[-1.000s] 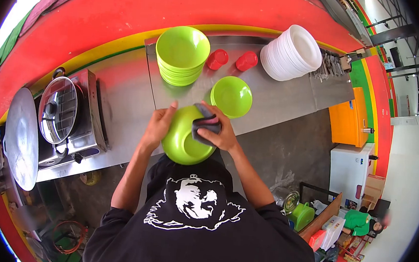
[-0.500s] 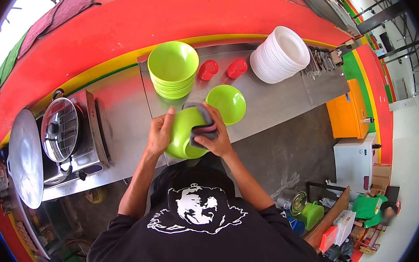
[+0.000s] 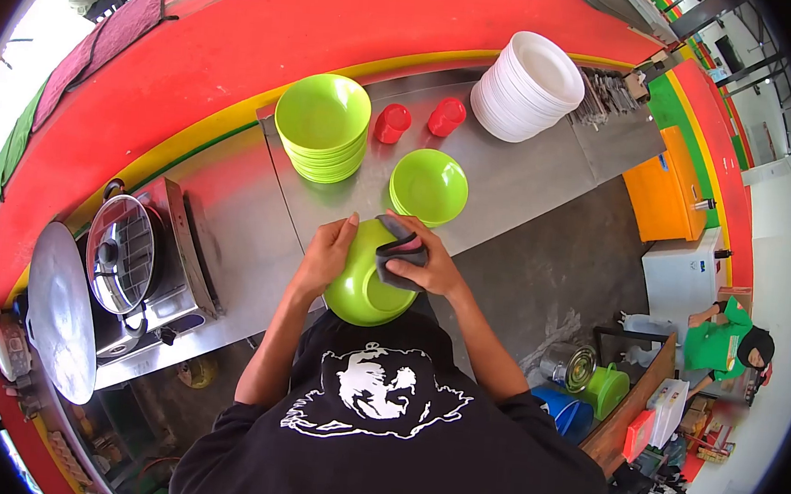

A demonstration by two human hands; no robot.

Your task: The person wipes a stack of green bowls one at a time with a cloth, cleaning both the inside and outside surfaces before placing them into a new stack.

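A green bowl [image 3: 360,286] is held tilted in front of my chest, its outside and base ring facing up. My left hand [image 3: 325,255] grips its left rim, thumb on the outer wall. My right hand [image 3: 427,261] is closed on a folded dark grey cloth [image 3: 398,247] with a pinkish edge, pressed against the bowl's right side. Just beyond, a short stack of green bowls [image 3: 428,186] stands on the steel counter. A taller stack of green bowls [image 3: 321,125] is further left. Two red shakers [image 3: 392,124] stand between these bowls and the white plates.
White plates [image 3: 529,86] are stacked at the back right, beside a bunch of cutlery [image 3: 605,96]. A lidded pan [image 3: 119,253] sits on a stove at left, near a large round metal lid [image 3: 63,314]. A person in green [image 3: 719,337] is at far right.
The bowl, both hands and the cloth have shifted slightly right and down in view. The bowl has turned, so its base shows more. The person in green has moved upward in view.
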